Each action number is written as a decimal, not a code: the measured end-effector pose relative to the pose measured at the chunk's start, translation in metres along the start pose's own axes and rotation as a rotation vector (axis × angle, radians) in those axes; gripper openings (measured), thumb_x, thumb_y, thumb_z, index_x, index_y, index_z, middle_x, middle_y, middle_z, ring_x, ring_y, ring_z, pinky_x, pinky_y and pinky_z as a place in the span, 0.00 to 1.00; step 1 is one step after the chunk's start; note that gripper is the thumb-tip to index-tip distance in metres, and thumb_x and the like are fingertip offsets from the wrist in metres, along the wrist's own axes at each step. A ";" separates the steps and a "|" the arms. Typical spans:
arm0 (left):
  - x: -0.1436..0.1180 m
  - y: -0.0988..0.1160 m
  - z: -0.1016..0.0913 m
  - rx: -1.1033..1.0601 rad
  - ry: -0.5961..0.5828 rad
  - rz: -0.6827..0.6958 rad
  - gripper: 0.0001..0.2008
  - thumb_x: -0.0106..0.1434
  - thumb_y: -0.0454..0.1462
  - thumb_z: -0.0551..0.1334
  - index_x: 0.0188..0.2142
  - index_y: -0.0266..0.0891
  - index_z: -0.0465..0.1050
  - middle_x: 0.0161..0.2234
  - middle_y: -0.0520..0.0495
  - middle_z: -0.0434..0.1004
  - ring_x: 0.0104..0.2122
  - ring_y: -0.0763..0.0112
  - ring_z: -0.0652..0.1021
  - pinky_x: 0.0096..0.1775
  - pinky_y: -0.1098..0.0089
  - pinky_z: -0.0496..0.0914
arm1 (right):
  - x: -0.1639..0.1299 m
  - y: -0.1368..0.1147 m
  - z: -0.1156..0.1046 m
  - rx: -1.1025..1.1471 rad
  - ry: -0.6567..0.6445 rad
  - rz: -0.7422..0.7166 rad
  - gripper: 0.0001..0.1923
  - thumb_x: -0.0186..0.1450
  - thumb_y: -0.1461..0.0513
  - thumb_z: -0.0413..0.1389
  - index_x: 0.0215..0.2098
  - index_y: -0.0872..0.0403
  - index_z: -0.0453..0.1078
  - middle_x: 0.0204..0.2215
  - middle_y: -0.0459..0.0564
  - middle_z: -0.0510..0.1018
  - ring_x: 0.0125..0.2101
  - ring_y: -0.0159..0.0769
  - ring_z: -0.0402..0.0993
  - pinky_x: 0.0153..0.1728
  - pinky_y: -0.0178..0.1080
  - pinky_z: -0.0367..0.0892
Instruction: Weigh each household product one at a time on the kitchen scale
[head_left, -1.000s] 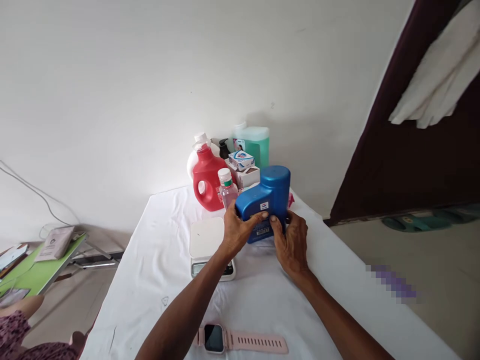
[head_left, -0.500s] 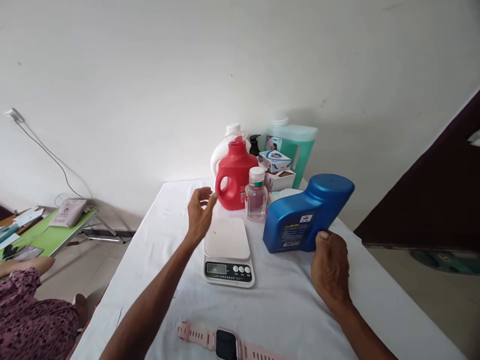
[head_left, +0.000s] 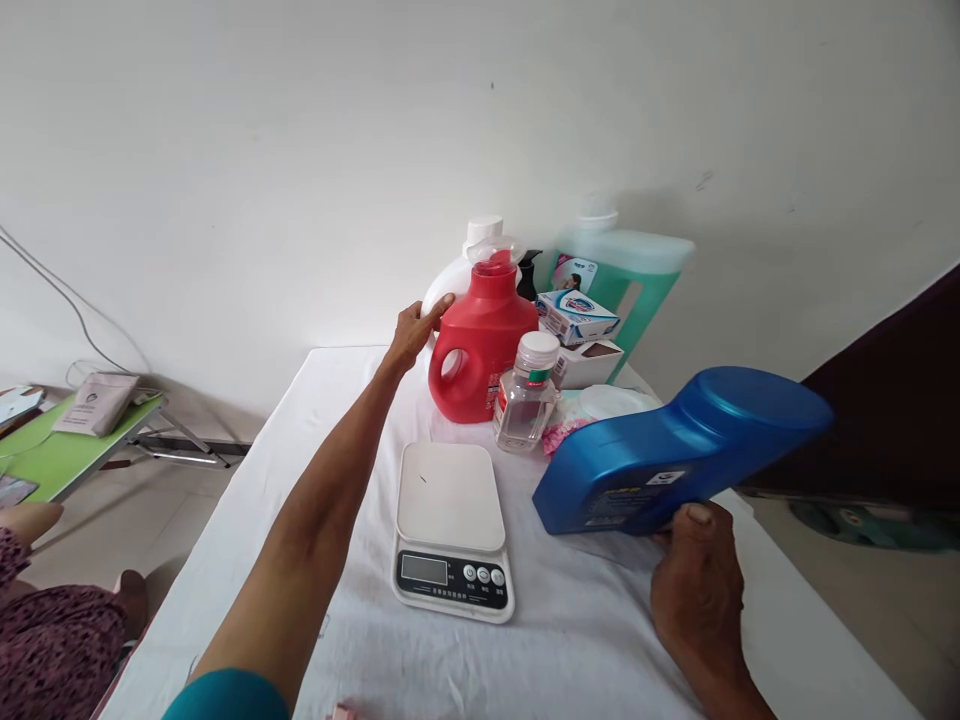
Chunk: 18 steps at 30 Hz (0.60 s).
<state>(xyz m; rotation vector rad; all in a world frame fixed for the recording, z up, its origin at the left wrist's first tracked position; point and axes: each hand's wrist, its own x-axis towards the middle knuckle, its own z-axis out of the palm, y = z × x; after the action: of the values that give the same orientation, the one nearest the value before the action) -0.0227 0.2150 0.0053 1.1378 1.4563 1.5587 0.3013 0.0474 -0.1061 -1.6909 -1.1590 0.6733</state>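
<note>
Blue bottle (head_left: 675, 455), tilted above the table's (head_left: 585, 640) right side, gripped from below by the right hand (head_left: 694, 575); rigid, probably heavy and smooth, best held around its body. Left hand (head_left: 412, 330), fingers open, touches the red jug (head_left: 480, 345) behind the scale (head_left: 450, 525).

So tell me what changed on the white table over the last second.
The left hand let go of the blue plastic bottle and reached back to the red detergent jug, its fingers at the white bottle behind. The right hand alone kept its grip and tipped the blue bottle over to the right. The white kitchen scale and small clear bottle stayed put.
</note>
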 end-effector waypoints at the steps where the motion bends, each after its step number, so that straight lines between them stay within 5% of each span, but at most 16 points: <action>1: 0.002 -0.002 0.003 -0.022 -0.014 0.026 0.25 0.52 0.54 0.78 0.28 0.38 0.72 0.25 0.53 0.69 0.28 0.73 0.70 0.31 0.71 0.63 | 0.000 0.000 0.000 -0.001 -0.002 0.008 0.33 0.66 0.31 0.37 0.43 0.47 0.61 0.43 0.56 0.73 0.46 0.59 0.72 0.48 0.58 0.66; 5: -0.002 -0.004 0.010 -0.066 0.052 0.111 0.23 0.49 0.51 0.79 0.27 0.36 0.76 0.22 0.52 0.69 0.27 0.72 0.71 0.29 0.70 0.63 | 0.001 -0.001 0.001 -0.015 -0.008 0.047 0.32 0.66 0.32 0.37 0.44 0.47 0.61 0.40 0.54 0.72 0.45 0.59 0.71 0.46 0.57 0.66; 8: -0.016 -0.001 -0.002 -0.110 0.172 0.136 0.23 0.46 0.50 0.81 0.27 0.36 0.77 0.22 0.52 0.70 0.26 0.72 0.72 0.28 0.71 0.64 | 0.003 -0.002 0.002 -0.010 0.008 0.065 0.28 0.67 0.35 0.39 0.42 0.47 0.61 0.38 0.52 0.71 0.44 0.57 0.71 0.46 0.56 0.66; 18: -0.121 0.021 -0.127 0.027 0.604 0.188 0.22 0.43 0.50 0.80 0.25 0.36 0.77 0.19 0.54 0.68 0.21 0.75 0.66 0.24 0.71 0.61 | 0.004 0.003 0.003 -0.012 0.006 -0.013 0.28 0.67 0.34 0.37 0.42 0.46 0.59 0.38 0.52 0.69 0.43 0.56 0.71 0.48 0.58 0.66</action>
<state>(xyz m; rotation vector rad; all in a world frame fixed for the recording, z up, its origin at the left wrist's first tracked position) -0.0957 0.0547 0.0128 0.8713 1.7886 2.1454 0.3016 0.0521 -0.1103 -1.6926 -1.1711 0.6544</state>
